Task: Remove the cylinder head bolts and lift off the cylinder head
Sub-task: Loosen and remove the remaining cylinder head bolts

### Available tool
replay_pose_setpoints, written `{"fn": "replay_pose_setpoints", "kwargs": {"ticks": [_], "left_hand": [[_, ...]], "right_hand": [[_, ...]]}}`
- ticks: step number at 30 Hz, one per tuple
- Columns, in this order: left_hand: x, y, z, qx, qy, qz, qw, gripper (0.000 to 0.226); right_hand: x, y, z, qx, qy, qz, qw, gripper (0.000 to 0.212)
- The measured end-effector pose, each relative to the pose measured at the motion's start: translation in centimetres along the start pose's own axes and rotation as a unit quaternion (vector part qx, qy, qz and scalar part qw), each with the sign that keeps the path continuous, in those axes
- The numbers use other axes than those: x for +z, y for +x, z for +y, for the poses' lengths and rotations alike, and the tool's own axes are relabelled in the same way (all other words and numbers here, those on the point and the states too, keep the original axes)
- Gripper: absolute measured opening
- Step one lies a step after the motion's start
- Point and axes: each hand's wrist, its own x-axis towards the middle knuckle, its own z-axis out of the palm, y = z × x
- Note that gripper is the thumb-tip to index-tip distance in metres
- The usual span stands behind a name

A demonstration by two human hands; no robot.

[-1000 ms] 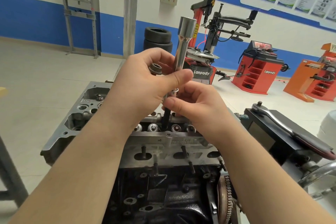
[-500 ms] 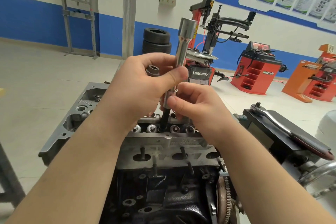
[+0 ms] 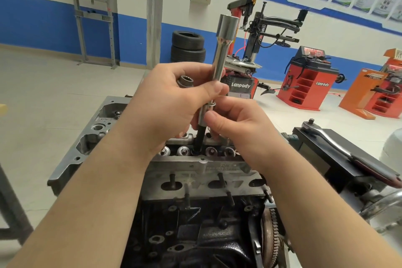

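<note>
Both hands grip the long socket extension (image 3: 219, 67) upright, the left hand (image 3: 174, 106) also holding a spare socket (image 3: 185, 81) while the right hand (image 3: 235, 124) pinches its lower end, seemingly to steady its dark bit in a bolt hole of the cylinder head (image 3: 195, 172) still seated on the engine block (image 3: 191, 235).

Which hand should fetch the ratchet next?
Right, probably. The silver ratchet with dark red grip lies on the black box at that side. The right hand only pinches the chrome extension bar; the left hand grips it, plus a spare socket.
</note>
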Motion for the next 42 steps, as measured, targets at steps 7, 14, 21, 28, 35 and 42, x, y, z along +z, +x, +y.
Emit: {"fn": "replay_pose_setpoints", "kwargs": {"ticks": [7, 14, 21, 28, 35, 42], "left_hand": [[0.3, 0.08, -0.08, 0.05, 0.078, 0.068, 0.993, 0.024], [0.09, -0.09, -0.03, 0.014, -0.017, 0.036, 0.999, 0.019], [0.16, 0.24, -0.36, 0.039, 0.041, 0.08, 0.995, 0.025], [-0.28, 0.16, -0.08, 0.004, 0.016, 0.023, 1.0, 0.018], [-0.05, 0.24, -0.23, 0.022, 0.044, 0.043, 0.998, 0.019], [-0.53, 0.22, -0.25, 0.046, 0.073, 0.044, 0.995, 0.016]], "right_hand": [[0.82, 0.44, -0.21, -0.016, -0.036, 0.049, 0.998, 0.018], [0.29, -0.24, -0.31, 0.0, -0.009, 0.021, 1.0, 0.024], [0.68, 0.18, -0.03, -0.007, -0.066, 0.084, 0.994, 0.029], [0.47, 0.03, -0.32, -0.007, -0.028, 0.031, 0.999, 0.019], [0.57, 0.17, 0.0, -0.002, -0.053, 0.07, 0.996, 0.01], [0.7, 0.26, -0.2, 0.007, -0.038, 0.023, 0.999, 0.027]]}}
